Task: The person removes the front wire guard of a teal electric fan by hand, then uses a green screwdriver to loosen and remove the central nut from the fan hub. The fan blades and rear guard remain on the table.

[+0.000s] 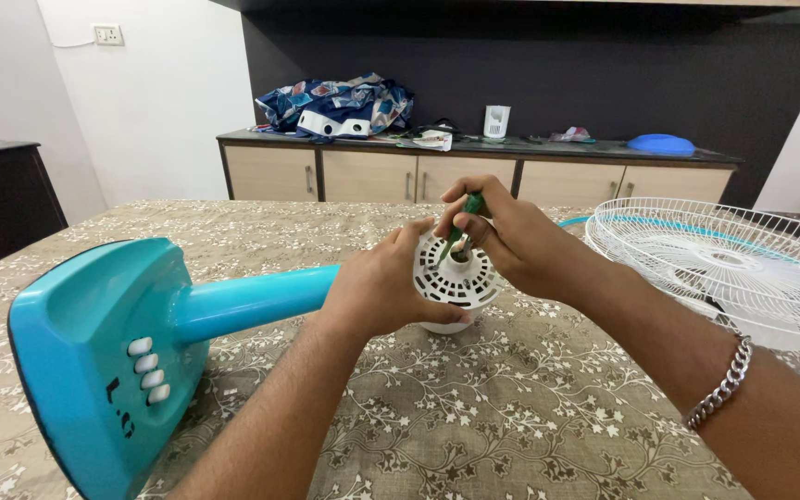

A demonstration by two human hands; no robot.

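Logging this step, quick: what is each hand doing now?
Left hand: closed on the white motor housing.
Right hand: closed on a green-handled screwdriver.

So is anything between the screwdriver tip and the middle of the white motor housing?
Nothing visible: the right hand holds the screwdriver straight into the housing centre, and the left hand grips its side.

1 teal fan stand (141, 333), 1 white fan guard (715, 259), 4 white buttons (148, 370), 1 screwdriver (470, 211)

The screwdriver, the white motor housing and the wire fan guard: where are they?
screwdriver (472, 206), head view, on its green handle.
white motor housing (454, 278), head view, on its vented face.
wire fan guard (724, 268), head view, on its white wires.
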